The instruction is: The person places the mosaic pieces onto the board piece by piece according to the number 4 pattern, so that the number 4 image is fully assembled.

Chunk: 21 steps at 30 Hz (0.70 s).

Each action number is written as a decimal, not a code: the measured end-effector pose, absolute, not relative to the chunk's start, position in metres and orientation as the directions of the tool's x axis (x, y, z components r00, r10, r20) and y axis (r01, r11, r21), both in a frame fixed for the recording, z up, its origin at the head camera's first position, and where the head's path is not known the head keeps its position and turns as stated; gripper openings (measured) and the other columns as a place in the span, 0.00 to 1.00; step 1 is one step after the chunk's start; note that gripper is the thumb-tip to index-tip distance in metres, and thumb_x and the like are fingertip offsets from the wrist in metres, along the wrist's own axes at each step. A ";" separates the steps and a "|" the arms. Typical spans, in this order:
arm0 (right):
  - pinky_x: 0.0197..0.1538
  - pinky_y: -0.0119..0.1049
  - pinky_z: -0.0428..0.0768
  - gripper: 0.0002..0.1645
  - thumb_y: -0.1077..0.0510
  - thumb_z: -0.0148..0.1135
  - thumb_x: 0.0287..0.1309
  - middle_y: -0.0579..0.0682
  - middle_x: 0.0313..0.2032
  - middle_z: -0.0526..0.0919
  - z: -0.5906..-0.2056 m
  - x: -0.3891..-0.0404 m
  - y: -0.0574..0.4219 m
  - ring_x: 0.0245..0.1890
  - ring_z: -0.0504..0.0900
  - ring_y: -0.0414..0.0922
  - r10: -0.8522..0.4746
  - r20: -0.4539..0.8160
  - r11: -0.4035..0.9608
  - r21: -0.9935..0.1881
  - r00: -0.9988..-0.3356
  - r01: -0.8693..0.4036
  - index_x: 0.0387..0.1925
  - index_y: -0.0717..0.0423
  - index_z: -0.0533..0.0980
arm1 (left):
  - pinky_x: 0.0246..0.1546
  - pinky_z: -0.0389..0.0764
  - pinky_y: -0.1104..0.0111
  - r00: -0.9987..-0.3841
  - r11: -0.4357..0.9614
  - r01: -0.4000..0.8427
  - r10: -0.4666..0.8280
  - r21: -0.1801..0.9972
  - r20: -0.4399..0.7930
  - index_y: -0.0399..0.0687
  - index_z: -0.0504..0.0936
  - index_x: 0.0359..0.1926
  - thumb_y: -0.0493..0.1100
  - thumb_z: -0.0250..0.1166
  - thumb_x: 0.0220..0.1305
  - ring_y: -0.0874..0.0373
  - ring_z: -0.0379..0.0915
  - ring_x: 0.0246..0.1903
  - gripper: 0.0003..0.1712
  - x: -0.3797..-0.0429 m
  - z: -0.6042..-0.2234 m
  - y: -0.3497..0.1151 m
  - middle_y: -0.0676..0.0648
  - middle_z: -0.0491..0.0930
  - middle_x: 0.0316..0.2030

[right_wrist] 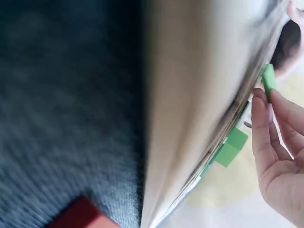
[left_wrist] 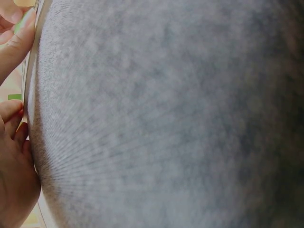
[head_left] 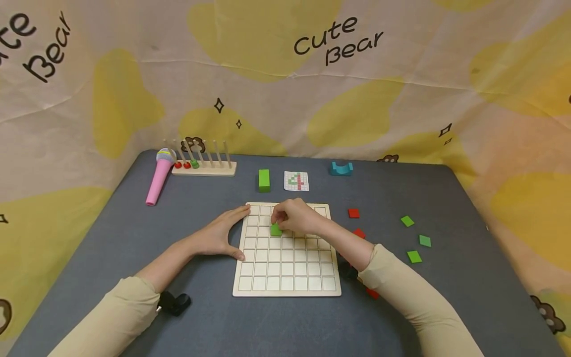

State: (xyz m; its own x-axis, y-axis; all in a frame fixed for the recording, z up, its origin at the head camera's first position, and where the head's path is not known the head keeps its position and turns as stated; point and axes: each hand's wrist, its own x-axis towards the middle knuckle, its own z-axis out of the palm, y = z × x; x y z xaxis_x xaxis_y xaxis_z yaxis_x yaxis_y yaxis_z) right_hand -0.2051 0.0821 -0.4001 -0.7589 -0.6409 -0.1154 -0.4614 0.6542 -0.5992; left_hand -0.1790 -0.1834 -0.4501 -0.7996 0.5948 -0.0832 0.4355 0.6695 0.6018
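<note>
R hand [head_left: 298, 217] pinches a green tile [head_left: 276, 230] btwn thumb & fingers over the grid board [head_left: 287, 283], approx 11 o'clock of its ctr (can't tell if tile touches board), while L hand [head_left: 216, 237], thumb & fingers spread apart, rests at the board's 9 o'clock edge. Around the board on the bench [head_left: 214, 322]: loose green tiles [head_left: 414, 257] at approx 3, a red tile [head_left: 354, 213] at 2, blue stand [head_left: 341, 169] at 1, pattern card [head_left: 296, 181] nr 12 w/ green block [head_left: 264, 181] just beside it, peg rack [head_left: 204, 169] & pink mic [head_left: 158, 181] nr 10.
</note>
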 end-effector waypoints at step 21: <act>0.36 0.25 0.76 0.08 0.66 0.69 0.52 0.46 0.30 0.87 -0.407 -0.203 0.081 0.30 0.79 0.35 -0.683 -0.038 0.634 -0.526 -0.729 -0.566 0.35 0.53 0.86 | 0.70 0.57 0.36 -0.799 0.672 0.430 0.594 0.603 -0.092 0.43 0.53 0.77 0.66 0.80 0.37 0.36 0.47 0.76 0.72 -0.180 -0.451 -0.183 0.41 0.49 0.78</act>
